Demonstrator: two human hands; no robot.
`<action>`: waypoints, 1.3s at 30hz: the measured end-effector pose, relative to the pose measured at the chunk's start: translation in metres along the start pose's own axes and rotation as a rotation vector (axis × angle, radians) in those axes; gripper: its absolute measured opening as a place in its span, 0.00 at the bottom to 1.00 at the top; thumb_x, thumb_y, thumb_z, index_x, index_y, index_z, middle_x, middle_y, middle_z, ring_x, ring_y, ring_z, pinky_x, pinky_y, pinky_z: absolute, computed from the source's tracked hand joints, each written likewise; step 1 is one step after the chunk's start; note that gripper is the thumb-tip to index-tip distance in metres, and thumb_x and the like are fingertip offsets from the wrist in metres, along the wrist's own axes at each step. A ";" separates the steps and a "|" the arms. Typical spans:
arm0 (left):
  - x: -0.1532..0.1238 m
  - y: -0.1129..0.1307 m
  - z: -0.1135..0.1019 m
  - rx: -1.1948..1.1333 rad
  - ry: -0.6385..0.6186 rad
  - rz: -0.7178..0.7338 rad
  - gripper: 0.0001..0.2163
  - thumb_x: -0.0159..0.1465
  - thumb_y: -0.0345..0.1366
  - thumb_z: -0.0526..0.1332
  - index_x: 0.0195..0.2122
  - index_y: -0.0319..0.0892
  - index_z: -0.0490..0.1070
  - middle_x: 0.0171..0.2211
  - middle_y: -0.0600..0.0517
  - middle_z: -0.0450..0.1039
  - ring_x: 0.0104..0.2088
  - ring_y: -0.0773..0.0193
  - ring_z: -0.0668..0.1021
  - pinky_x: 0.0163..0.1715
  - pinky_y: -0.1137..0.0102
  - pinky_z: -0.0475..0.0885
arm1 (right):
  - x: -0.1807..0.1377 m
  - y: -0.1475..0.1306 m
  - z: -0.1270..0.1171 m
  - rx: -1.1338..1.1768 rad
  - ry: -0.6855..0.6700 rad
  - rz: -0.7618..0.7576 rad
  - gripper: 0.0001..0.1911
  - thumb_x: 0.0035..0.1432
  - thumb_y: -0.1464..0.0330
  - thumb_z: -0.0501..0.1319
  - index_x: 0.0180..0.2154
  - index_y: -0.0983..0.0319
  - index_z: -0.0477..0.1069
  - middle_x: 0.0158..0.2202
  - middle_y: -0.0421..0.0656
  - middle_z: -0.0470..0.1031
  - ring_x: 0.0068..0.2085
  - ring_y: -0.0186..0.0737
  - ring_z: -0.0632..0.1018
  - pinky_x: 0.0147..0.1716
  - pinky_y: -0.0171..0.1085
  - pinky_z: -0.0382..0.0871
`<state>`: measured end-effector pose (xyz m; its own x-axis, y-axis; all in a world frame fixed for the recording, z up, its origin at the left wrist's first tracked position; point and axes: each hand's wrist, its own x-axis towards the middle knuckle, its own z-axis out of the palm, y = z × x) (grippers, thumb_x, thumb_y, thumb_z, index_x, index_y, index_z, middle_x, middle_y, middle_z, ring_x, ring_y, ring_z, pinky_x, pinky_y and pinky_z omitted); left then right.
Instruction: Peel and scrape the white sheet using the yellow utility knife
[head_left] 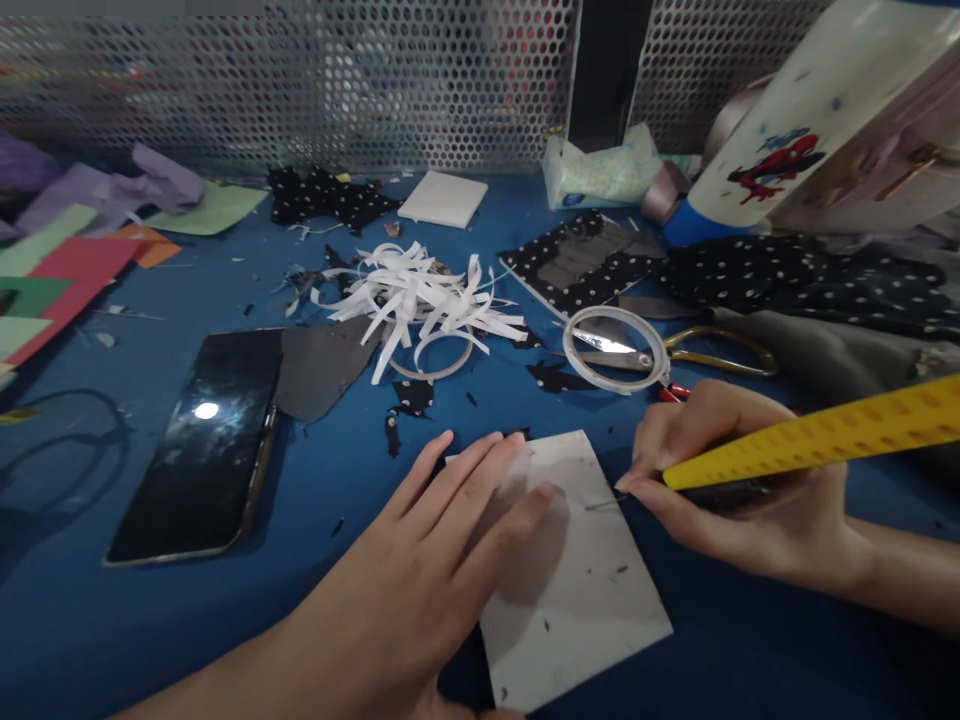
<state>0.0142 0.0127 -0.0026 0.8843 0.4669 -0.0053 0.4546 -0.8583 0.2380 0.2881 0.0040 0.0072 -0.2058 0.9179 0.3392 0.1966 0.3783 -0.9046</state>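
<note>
My left hand [442,540] lies flat with its fingers stretched over a white square card [577,600], pressing it to the blue table. Small dark scraps are scattered on the card. At the card's right edge, my right hand [750,500] is closed around a long yellow tool with a row of dimples [825,430]. Its working tip is hidden by my fingers, so its exact kind does not show. A thin dark line [604,502] shows on the card just left of those fingertips.
Beyond my hands lie gold-handled scissors [720,345], a tape roll [571,350], white paper strips [420,290] and black dotted fabric [547,265]. A phone [195,460] and coloured paper [82,270] are left. A white bottle [787,110] and tissue pack [600,175] stand near the mesh panel.
</note>
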 end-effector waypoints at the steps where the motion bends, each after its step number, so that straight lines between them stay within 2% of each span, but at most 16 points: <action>1: 0.000 0.000 0.000 0.002 0.000 0.001 0.58 0.47 0.64 0.66 0.73 0.43 0.43 0.75 0.44 0.37 0.73 0.43 0.48 0.70 0.50 0.34 | 0.000 0.000 0.000 0.000 -0.004 0.000 0.17 0.50 0.82 0.68 0.35 0.58 0.68 0.27 0.38 0.73 0.28 0.36 0.79 0.25 0.34 0.72; 9: 0.001 0.000 0.000 0.009 -0.003 0.000 0.58 0.47 0.66 0.65 0.73 0.42 0.43 0.75 0.42 0.37 0.73 0.43 0.47 0.70 0.49 0.33 | 0.002 0.001 0.000 0.009 -0.008 -0.003 0.17 0.50 0.83 0.67 0.34 0.58 0.66 0.27 0.38 0.72 0.28 0.36 0.78 0.25 0.35 0.71; 16: 0.000 0.001 0.001 -0.016 0.022 -0.005 0.54 0.51 0.66 0.62 0.73 0.43 0.45 0.75 0.43 0.38 0.73 0.42 0.49 0.70 0.49 0.35 | 0.002 0.001 0.000 0.019 -0.013 0.005 0.17 0.50 0.82 0.67 0.34 0.58 0.65 0.27 0.37 0.72 0.27 0.36 0.77 0.25 0.36 0.70; 28: 0.001 0.000 -0.001 -0.019 0.002 -0.004 0.57 0.47 0.65 0.66 0.73 0.43 0.44 0.75 0.43 0.38 0.72 0.41 0.50 0.70 0.47 0.37 | 0.002 0.004 -0.002 0.038 -0.022 0.017 0.19 0.50 0.81 0.68 0.34 0.56 0.63 0.27 0.36 0.73 0.26 0.36 0.76 0.24 0.38 0.69; 39: 0.000 0.000 0.001 0.003 0.006 -0.008 0.56 0.49 0.66 0.64 0.73 0.44 0.44 0.75 0.43 0.37 0.73 0.43 0.47 0.70 0.49 0.32 | 0.002 0.003 -0.003 0.011 -0.029 0.024 0.19 0.51 0.76 0.70 0.33 0.55 0.59 0.25 0.35 0.70 0.23 0.36 0.73 0.23 0.40 0.64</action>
<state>0.0148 0.0125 -0.0034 0.8798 0.4754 -0.0016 0.4624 -0.8550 0.2348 0.2910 0.0072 0.0053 -0.2287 0.9230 0.3095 0.1909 0.3543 -0.9154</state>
